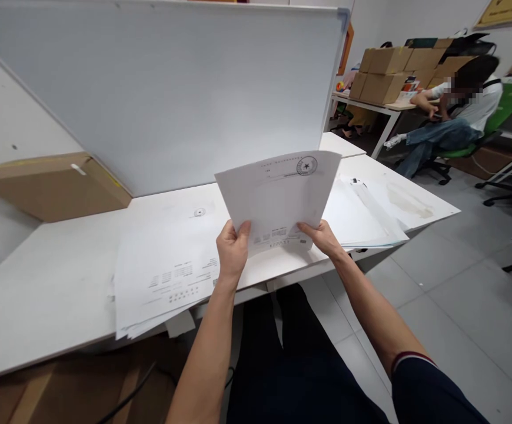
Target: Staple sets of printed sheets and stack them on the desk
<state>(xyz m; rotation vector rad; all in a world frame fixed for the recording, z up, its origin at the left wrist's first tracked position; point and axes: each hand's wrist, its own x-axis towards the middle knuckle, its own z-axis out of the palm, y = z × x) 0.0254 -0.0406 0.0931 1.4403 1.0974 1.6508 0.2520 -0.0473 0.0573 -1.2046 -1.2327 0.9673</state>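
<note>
Between my two hands I hold a printed sheet of paper, tilted up above the desk, with a round star stamp near its top right corner. My left hand pinches its lower left edge, thumb on the near face. On the lower right, my right hand grips it the same way. Whether it is one sheet or several I cannot tell. To the left lies a stack of printed papers, some jutting past the desk's front edge. Another pile of papers rests to the right, with a dark clip at its top.
A whiteboard leans behind the white desk. At the back left stands a flat cardboard box. Cardboard boxes are stacked on another table, beside a person seated on a green chair.
</note>
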